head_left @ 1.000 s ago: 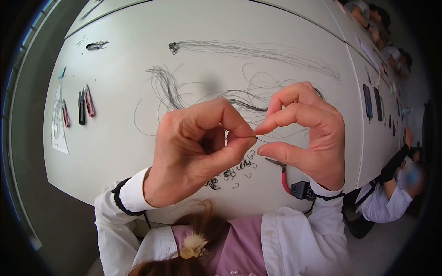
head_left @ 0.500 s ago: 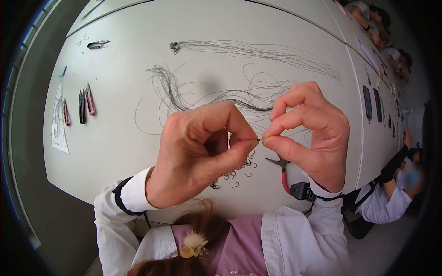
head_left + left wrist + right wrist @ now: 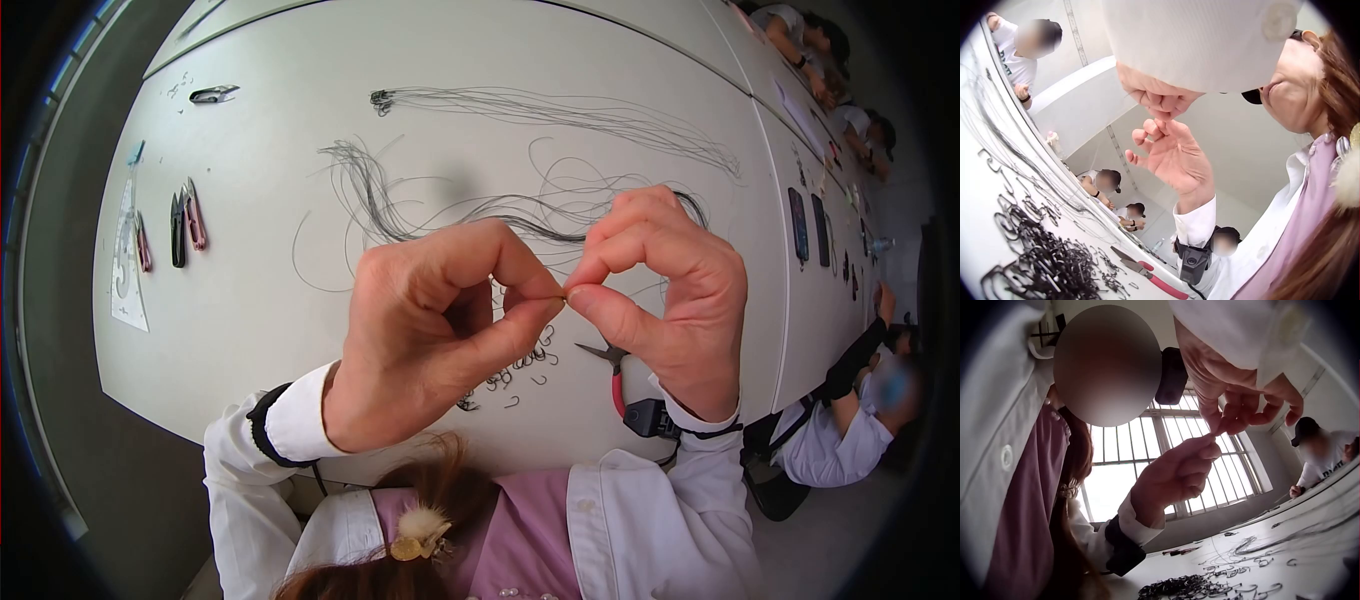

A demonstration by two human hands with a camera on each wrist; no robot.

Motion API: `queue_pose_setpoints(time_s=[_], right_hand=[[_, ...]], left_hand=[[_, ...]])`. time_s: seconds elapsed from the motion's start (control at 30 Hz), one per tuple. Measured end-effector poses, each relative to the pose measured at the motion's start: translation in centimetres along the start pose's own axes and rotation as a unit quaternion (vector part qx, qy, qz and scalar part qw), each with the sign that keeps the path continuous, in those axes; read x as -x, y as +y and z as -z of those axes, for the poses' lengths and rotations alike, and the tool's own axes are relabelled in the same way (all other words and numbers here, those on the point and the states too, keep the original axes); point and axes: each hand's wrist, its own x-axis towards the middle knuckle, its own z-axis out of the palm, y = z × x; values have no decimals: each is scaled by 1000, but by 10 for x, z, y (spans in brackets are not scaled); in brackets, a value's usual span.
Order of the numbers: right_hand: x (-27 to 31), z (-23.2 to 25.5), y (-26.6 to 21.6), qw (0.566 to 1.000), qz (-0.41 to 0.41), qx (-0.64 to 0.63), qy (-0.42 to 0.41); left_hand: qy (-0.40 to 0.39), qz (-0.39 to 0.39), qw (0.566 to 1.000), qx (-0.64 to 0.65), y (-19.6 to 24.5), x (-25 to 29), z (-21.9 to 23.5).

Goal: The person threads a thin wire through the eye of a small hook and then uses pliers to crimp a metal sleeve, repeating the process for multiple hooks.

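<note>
Pinches a tiny piece (image 3: 564, 298), mostly hidden and too small to identify, at the meeting point of both hands' fingertips, raised above the white table (image 3: 270, 370). Clamps on it from one side with the thumb and forefinger of the left hand (image 3: 420, 330), bending the forefinger in an arch over the thumb. Clamps on it from the other side with the thumb and forefinger of the right hand (image 3: 685, 300), rounding the two into a ring, with the other fingers loosely bent. Points both hands inward, tip to tip, with white cuffs (image 3: 305, 412) well apart. Hovers above a heap of dark hooks (image 3: 1047, 269), near red-handled pliers (image 3: 617, 385). Faces a bundle of dark line (image 3: 540, 232) just beyond the hands.
</note>
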Motion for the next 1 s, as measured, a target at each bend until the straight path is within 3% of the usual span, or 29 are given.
queue_pose_setpoints(time_s=[0.37, 0.47, 0.53, 0.67, 0.77, 0.8, 0.87, 0.9, 1.0], right_hand=[[1, 0, -1, 1000, -6, 0, 4], [2, -3, 2, 1000, -1, -8, 2], [2, -6, 3, 998, 13, -24, 64], [5, 3, -4, 995, 33, 46, 81], [-2, 0, 2, 1000, 13, -6, 16], [-4, -8, 5, 995, -21, -98, -6], [-3, -22, 9, 962, -66, -260, -40], [-1, -23, 10, 962, -66, -260, -39], [3, -22, 13, 888, -196, -402, -110]], left_hand=[[-25, 37, 997, 62, 0, -2, 2], [-5, 17, 997, 81, -7, -2, 2], [9, 28, 994, 104, -5, -3, 2], [27, 50, 986, 158, 1, -4, 5], [41, 32, 987, 152, 2, -3, 4], [40, 32, 987, 152, 2, -3, 4], [42, 23, 987, 155, 0, -2, 4], [42, 23, 987, 155, 0, -2, 4], [44, 18, 983, 179, -3, -2, 3]])
